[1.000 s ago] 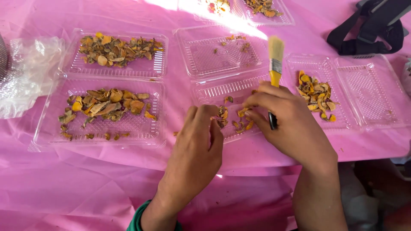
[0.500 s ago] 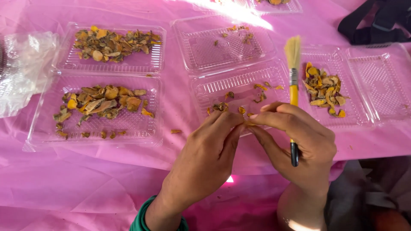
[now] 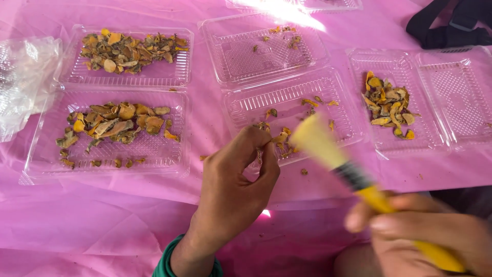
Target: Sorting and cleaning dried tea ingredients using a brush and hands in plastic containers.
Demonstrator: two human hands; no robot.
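Note:
My left hand (image 3: 238,187) hovers over the front edge of the middle clear plastic tray (image 3: 338,131). Its thumb and fingertips are pinched on what looks like a small dried slice (image 3: 260,156). My right hand (image 3: 425,238), blurred at the bottom right, grips the yellow handle of a brush (image 3: 353,177). The pale bristles point up and left, close beside my left fingertips. A few orange and brown dried slices (image 3: 282,138) lie scattered in that tray near both hands.
An open clamshell tray (image 3: 46,164) at the left holds several brown and orange slices in both halves. A right tray (image 3: 435,138) holds a yellow pile. A crumpled plastic bag (image 3: 23,77) lies far left and a black bag (image 3: 451,28) top right, all on a pink cloth (image 3: 102,225).
My right hand has drawn back toward me and to the right, swinging the brush from upright to a left-leaning tilt. My left hand stays at the middle tray's front edge, still pinched.

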